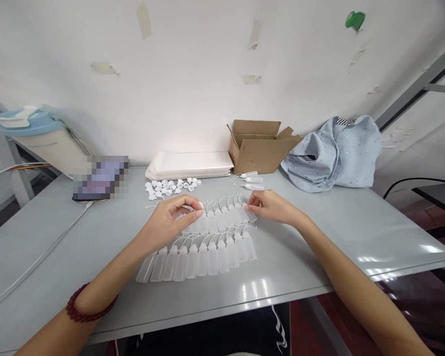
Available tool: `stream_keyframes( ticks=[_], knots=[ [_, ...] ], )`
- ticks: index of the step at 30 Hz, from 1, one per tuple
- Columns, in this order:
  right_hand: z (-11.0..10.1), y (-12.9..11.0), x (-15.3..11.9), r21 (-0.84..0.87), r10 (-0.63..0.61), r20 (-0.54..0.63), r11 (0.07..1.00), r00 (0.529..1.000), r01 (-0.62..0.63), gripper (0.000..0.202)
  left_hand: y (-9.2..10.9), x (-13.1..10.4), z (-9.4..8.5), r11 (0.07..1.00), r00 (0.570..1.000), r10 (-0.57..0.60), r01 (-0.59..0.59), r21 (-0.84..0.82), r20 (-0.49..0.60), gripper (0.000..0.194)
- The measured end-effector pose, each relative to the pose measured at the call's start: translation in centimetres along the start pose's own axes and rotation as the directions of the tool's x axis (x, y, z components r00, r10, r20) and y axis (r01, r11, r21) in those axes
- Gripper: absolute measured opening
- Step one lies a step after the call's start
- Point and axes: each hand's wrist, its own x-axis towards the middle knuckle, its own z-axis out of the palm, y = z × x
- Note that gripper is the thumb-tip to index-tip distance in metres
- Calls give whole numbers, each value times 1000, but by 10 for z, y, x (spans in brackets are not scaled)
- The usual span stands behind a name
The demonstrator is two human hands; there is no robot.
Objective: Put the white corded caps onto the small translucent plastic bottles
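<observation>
Between the thumb and forefinger of my left hand (176, 215) is a small white cap (200, 204), above the back row of bottles. My right hand (269, 206) has its fingers curled and pinched at the neck of a translucent plastic squeeze bottle (252, 216) at that row's right end. The back row of bottles (211, 222) has thin curved white nozzle tubes and is partly behind my left hand. Nearer me lies a second row of similar bottles (202, 259). Loose white caps (172, 187) are heaped behind my left hand.
Several capped bottles (252, 180) lie behind my right hand. Against the wall are a stack of white padded envelopes (193, 164), an open cardboard box (261, 153) and a light blue cloth (333, 155). At left stand a phone (100, 180) with a cable and a large tumbler (44, 143).
</observation>
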Motion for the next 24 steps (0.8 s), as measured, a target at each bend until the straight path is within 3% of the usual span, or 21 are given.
stream_keyframes(
  ticks=[6, 18, 21, 24],
  knots=[
    [2, 1, 3, -23, 32, 15, 999, 999, -32, 23, 4, -3, 7, 992, 992, -119, 121, -42, 34, 22],
    [2, 0, 1, -146, 86, 3, 986, 996, -85, 30, 6, -3, 12, 967, 970, -239, 241, -80, 35, 23],
    [1, -3, 0, -85, 75, -80, 993, 994, -82, 26, 8, -4, 15, 962, 967, -254, 256, -91, 35, 25],
    [1, -10, -3, 115, 25, -159, 993, 987, -6, 22, 9, -5, 18, 959, 963, -266, 268, -96, 37, 26]
  ],
)
